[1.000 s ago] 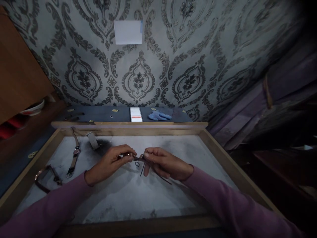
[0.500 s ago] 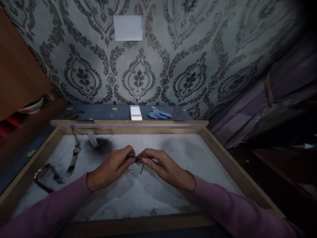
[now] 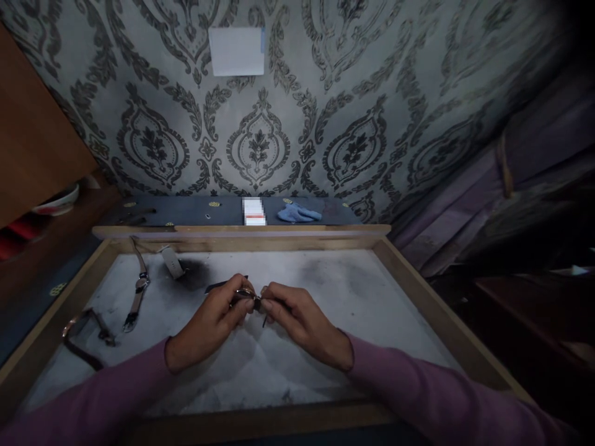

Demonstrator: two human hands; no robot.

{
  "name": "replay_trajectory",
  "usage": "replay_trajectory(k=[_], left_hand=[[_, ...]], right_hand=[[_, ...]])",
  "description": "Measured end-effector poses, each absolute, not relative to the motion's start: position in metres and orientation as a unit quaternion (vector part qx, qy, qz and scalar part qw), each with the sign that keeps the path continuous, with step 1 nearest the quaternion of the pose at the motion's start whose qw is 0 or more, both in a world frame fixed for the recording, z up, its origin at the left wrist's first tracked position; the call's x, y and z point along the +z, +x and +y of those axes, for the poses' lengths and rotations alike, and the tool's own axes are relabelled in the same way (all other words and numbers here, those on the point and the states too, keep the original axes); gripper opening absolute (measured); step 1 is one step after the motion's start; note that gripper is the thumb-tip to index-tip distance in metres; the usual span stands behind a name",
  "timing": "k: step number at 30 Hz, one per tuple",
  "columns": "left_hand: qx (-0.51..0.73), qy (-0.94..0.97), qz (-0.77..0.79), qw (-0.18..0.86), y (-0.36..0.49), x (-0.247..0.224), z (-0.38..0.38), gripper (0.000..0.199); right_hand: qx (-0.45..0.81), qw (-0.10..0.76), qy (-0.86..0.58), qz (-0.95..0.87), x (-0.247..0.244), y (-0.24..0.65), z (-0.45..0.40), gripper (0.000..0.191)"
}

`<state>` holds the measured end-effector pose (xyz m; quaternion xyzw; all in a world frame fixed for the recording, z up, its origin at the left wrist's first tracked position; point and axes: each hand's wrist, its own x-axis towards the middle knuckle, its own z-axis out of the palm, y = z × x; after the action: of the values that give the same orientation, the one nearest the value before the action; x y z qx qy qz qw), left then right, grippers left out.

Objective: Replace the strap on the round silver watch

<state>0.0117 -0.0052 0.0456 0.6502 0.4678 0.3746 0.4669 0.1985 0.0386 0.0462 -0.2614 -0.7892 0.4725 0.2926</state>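
Observation:
Over the middle of the tray, my left hand (image 3: 211,322) is closed on a wristwatch (image 3: 245,293) with a shiny rim, thumb and fingers pinching it. My right hand (image 3: 302,319) meets it from the right, its fingertips pinched at the watch's strap end. A thin dark piece (image 3: 264,321) pokes out below the right fingertips; whether it is a tool or part of the strap is unclear. Behind my left hand a dark flat strip (image 3: 218,286) shows, partly hidden by the fingers.
A wood-edged tray (image 3: 418,310) with a white floor lies beneath. On its left are a light-strapped watch (image 3: 141,284), a curved brown-strapped watch (image 3: 77,350) and a pale-banded watch (image 3: 172,261). Behind the tray sit a blue cloth (image 3: 299,212) and a blurred white box (image 3: 254,211).
The held watch has turned, so its shiny rim shows more. A dark strip now appears behind my left hand. My right hand has shifted slightly left, and less of the thin dark piece shows.

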Motion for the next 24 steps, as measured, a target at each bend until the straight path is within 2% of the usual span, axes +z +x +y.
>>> replay_trajectory(k=[12, 24], left_hand=[[0.358, 0.659, 0.470, 0.466, 0.012, 0.046, -0.004, 0.012], [0.346, 0.663, 0.464, 0.474, 0.010, 0.047, -0.004, 0.013]], right_hand=[[0.568, 0.241, -0.274, -0.737, 0.049, 0.203, 0.046, 0.031], [0.563, 0.208, -0.267, -0.754, 0.046, 0.205, 0.051, 0.032]])
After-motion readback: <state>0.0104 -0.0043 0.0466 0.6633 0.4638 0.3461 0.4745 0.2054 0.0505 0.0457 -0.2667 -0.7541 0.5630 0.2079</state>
